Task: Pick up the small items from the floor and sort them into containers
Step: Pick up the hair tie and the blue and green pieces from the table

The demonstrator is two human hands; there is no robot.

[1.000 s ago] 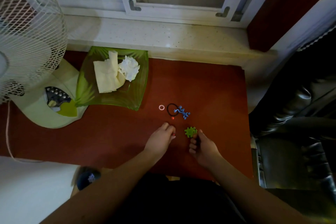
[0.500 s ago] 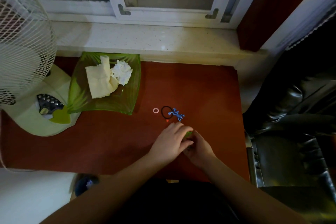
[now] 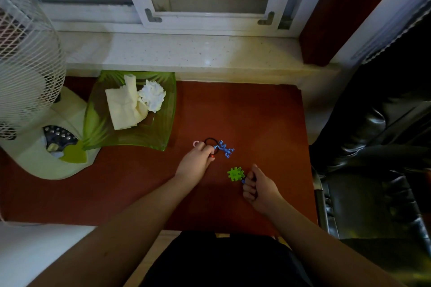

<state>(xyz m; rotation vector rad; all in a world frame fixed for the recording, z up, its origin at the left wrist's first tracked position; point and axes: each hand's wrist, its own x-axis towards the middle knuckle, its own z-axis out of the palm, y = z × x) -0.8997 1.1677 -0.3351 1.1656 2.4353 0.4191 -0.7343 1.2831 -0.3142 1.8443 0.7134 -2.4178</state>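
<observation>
Two bare hands rest on a red-brown mat (image 3: pixel 256 112). At ten o'clock from the green notched plastic tile (image 3: pixel 235 173), the left hand (image 3: pixel 198 158) pinches fingertips over a black elastic loop (image 3: pixel 211 141) beside a blue toy lizard (image 3: pixel 224 148). Touching the tile at four o'clock, the right hand (image 3: pixel 257 185) is fisted; contents unclear. Open mat lies toward twelve.

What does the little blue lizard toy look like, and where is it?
The blue lizard toy is small and looks like soft rubber or plastic, with splayed legs, spread toes and a thin tail. It lies flat on the reddish-brown surface, its front end overlapping a black hair tie. The left hand has its fingers right beside its head; whether they touch it is unclear.
</observation>
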